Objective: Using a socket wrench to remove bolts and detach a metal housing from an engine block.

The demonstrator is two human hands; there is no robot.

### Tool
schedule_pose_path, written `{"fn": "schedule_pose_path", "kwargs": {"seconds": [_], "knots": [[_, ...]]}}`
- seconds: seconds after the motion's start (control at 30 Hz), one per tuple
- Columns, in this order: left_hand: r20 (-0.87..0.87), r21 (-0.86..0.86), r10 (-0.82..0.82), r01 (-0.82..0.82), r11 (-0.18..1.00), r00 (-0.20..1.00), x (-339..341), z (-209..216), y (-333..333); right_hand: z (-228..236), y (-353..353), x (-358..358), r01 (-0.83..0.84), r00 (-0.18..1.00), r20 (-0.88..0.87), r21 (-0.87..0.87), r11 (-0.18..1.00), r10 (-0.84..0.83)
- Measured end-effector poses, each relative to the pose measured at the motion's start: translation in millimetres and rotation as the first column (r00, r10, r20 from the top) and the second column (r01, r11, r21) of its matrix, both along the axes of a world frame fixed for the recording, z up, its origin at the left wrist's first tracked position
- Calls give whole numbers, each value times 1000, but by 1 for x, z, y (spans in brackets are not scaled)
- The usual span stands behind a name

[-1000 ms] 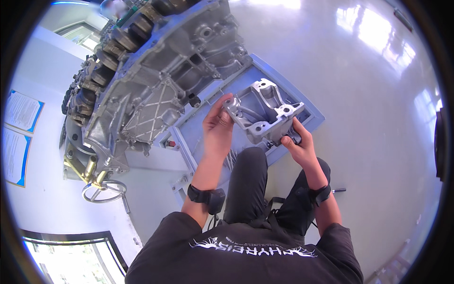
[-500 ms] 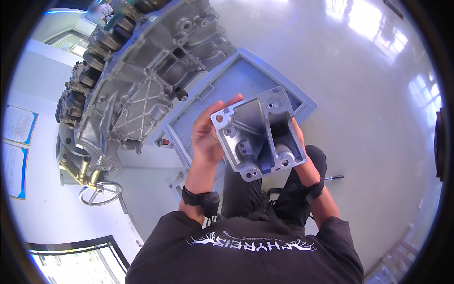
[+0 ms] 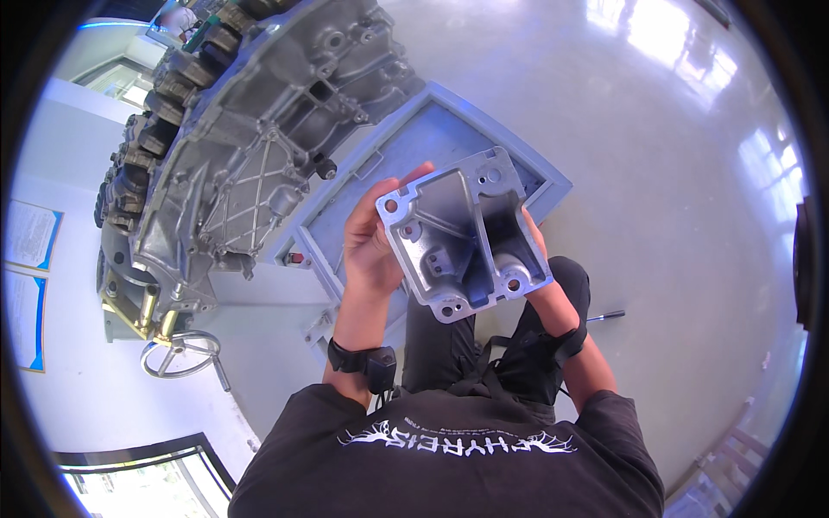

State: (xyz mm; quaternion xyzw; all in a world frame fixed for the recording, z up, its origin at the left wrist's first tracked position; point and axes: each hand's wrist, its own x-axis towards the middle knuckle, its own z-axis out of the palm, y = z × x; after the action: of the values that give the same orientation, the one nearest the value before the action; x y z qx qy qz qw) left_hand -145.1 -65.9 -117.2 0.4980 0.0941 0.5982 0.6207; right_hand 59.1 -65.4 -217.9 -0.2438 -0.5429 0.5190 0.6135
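Observation:
Both hands hold a silver cast metal housing (image 3: 480, 231) above my knees, tilted, its hollow side facing up toward me. A rib splits its inside into two pockets, and bolt holes sit at its corners. My left hand (image 3: 370, 242) is closed round its left edge, thumb hidden behind the casting and fingertips showing past the top left. My right hand (image 3: 551, 300) grips the right side from beneath; most of its fingers are hidden by the housing. Beyond my left hand stands a large engine (image 3: 285, 155) with a ribbed metal side, apart from the housing.
A grey metal tray (image 3: 540, 192) lies under and behind the housing, below the engine. A handwheel (image 3: 181, 354) juts from the engine stand at the left. On the floor at right lies a thin tool with a dark handle (image 3: 615, 313). A person (image 3: 177, 22) is far off at the upper left.
The housing and both hands have shifted slightly left and up in the view, with a small turn of the housing. The surroundings have slid slightly left too. The grip looks the same.

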Motion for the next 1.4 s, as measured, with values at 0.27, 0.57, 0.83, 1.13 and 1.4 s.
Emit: {"fn": "schedule_pose_path", "kwargs": {"seconds": [0.27, 0.57, 0.83, 1.13, 1.4], "knots": [[-15, -52, 51, -51, 997, 999, 3, 9, -4, 1, 5, 0, 15, 996, 90, 29, 999, -18], [-53, -90, 145, -149, 985, 988, -3, 8, 3, 34, 7, 4, 132, 940, 265, 297, 946, -214], [-93, -377, 298, -310, 873, 950, -9, -5, 44, 70, 20, 7, 166, 935, 315, 5, 986, -159], [-59, -492, 411, -384, 781, 910, -13, -20, 76, 124, 45, -3, 180, 944, 296, -100, 979, -144], [20, -526, 457, -379, 761, 889, -19, -17, 80, 152, 63, 0, 115, 965, 256, -232, 966, -53]]}}
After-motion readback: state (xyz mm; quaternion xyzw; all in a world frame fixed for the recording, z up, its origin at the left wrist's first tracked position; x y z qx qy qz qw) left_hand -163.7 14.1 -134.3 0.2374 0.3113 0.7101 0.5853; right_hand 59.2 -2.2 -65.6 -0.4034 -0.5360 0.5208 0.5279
